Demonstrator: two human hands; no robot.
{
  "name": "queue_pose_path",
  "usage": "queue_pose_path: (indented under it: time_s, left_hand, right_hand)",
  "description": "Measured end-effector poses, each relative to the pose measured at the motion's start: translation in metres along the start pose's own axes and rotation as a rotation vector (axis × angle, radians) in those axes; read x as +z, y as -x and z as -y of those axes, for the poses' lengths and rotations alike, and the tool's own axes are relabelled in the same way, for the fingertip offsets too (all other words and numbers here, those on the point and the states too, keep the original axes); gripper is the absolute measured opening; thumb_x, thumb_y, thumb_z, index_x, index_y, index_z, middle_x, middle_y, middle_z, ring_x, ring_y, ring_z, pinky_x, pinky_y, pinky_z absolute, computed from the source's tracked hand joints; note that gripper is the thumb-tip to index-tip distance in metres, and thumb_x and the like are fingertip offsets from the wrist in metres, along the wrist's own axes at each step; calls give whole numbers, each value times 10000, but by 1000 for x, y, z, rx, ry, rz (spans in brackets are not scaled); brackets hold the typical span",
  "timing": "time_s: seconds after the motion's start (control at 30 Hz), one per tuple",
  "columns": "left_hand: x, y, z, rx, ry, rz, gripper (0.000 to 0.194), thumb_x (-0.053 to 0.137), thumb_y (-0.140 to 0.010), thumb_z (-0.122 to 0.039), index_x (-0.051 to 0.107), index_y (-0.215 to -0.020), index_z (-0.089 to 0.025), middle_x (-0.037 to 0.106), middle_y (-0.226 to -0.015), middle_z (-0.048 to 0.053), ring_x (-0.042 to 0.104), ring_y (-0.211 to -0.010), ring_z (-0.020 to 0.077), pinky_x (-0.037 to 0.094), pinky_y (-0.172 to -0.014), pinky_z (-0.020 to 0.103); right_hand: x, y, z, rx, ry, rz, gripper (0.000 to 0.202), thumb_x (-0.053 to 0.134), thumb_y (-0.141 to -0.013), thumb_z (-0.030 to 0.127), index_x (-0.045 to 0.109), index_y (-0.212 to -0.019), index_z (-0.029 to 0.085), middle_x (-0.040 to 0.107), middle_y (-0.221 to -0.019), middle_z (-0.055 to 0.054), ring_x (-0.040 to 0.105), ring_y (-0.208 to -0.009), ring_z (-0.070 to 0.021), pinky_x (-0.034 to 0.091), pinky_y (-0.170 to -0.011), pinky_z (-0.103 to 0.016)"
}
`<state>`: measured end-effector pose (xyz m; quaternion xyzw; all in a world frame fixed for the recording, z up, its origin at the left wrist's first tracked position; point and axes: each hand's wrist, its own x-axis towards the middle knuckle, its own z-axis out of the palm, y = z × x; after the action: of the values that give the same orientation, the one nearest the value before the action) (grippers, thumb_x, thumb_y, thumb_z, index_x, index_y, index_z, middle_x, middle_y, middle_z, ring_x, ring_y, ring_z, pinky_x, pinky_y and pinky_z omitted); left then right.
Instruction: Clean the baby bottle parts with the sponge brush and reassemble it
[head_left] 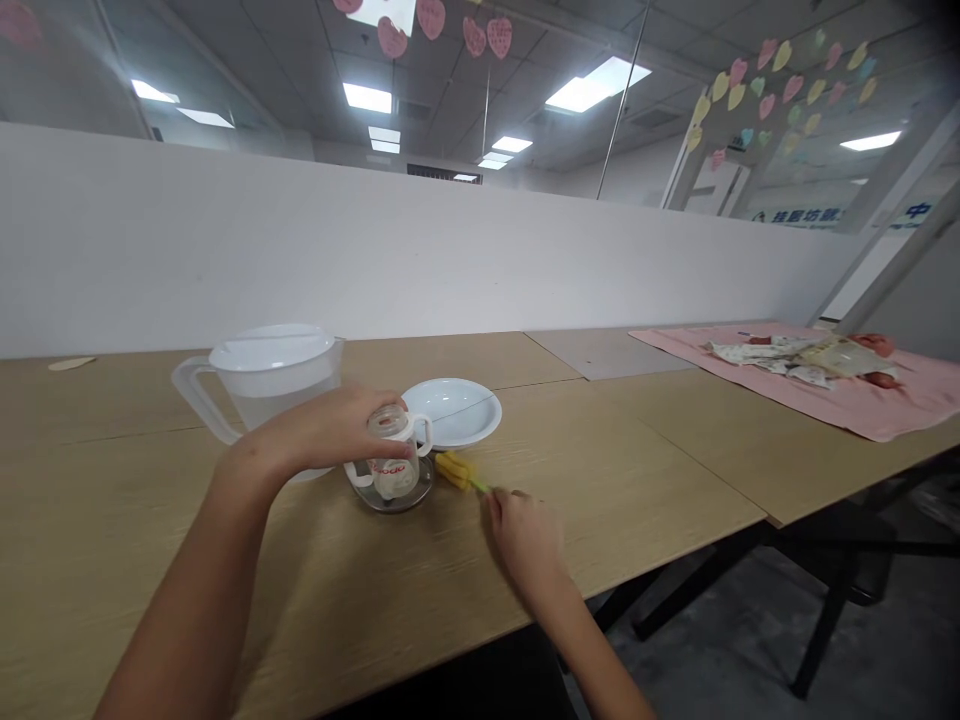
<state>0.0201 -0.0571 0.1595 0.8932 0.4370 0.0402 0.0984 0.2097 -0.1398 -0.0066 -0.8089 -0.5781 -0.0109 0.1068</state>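
My left hand is closed around a clear baby bottle with white side handles and red lettering. The bottle stands in or just above a clear glass bowl on the table. In my right hand is the green handle of a bottle brush; its yellow sponge head points left, just right of the glass bowl and apart from the bottle. Behind the bottle sits a wide white bowl. A translucent white pitcher stands behind my left forearm, its handle to the left.
The wooden table runs along a white partition. On the right, a pink cloth bears a doll-like figure in patterned clothes. A flat, pale wooden piece lies far left. A dark chair stands beyond the table's front edge.
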Motion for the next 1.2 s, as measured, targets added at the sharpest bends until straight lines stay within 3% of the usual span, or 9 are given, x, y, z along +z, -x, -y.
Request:
queue_pose_path:
  time_s: [0.13, 0.3, 0.43, 0.7, 0.87, 1.03, 1.1, 1.2]
  left_hand:
    - [1, 0, 0, -5, 2, 18, 496, 523, -653, -601, 602, -1011, -267, 641, -961, 3, 578, -815, 198, 397, -649, 239]
    - [0, 2, -2, -29, -17, 28, 495, 522, -658, -591, 599, -1020, -261, 649, -971, 4, 579, -820, 204, 393, -648, 243]
    - [0, 2, -1, -24, -16, 25, 522, 510, -661, -604, 593, -1037, -252, 647, -990, 18, 577, -833, 214, 393, -667, 253]
    - [1, 2, -1, 10, 21, 35, 517, 527, -637, -589, 608, -1021, -253, 648, -950, 26, 585, -798, 213, 397, -653, 258]
    - [0, 2, 1, 6, 17, 24, 541, 523, -617, -616, 619, -1014, -262, 659, -942, 22, 584, -800, 227, 399, -664, 271]
    - [0, 3, 1, 2, 24, 24, 524, 518, -640, -614, 609, -1026, -272, 658, -973, 14, 584, -820, 229, 397, -650, 264]
    - [0, 3, 1, -8, 23, 31, 526, 520, -637, -610, 609, -1029, -270, 659, -970, 14, 584, -815, 229, 397, -644, 263]
    - [0, 4, 1, -23, 29, 34, 538, 525, -630, -613, 608, -1038, -271, 655, -968, 14, 582, -814, 225, 397, -639, 262]
  right_hand:
    - [-4, 7, 2, -54, 8, 50, 365, 344, -914, 324, 668, -810, 194, 671, -788, -111, 638, -669, -218, 351, -505, -246]
    - [-20, 16, -30, -2, 91, 83, 346, 377, -894, 355, 668, -775, 211, 672, -776, -106, 632, -671, -238, 345, -517, -267]
    - [-23, 16, -44, 53, 131, 74, 325, 361, -896, 277, 651, -776, 192, 670, -814, -114, 632, -686, -231, 343, -522, -266]
    - [-21, 15, 14, -85, 30, 143, 303, 342, -889, 150, 642, -853, 132, 661, -825, -127, 642, -717, -222, 370, -524, -253]
    - [-26, 13, 18, -126, 8, 133, 303, 348, -899, 149, 646, -848, 128, 656, -795, -123, 642, -729, -213, 402, -557, -252]
    - [-15, 25, 29, -176, 15, 127, 317, 359, -861, 63, 610, -1033, 156, 655, -844, -120, 641, -717, -197, 418, -561, -244]
    - [-10, 29, 22, -199, -23, 138, 334, 373, -853, 64, 597, -1075, 175, 655, -850, -115, 641, -734, -186, 415, -580, -235]
    - [-9, 25, -13, -107, -60, 134, 296, 374, -877, 146, 619, -1032, 206, 658, -825, -99, 637, -755, -186, 401, -595, -236]
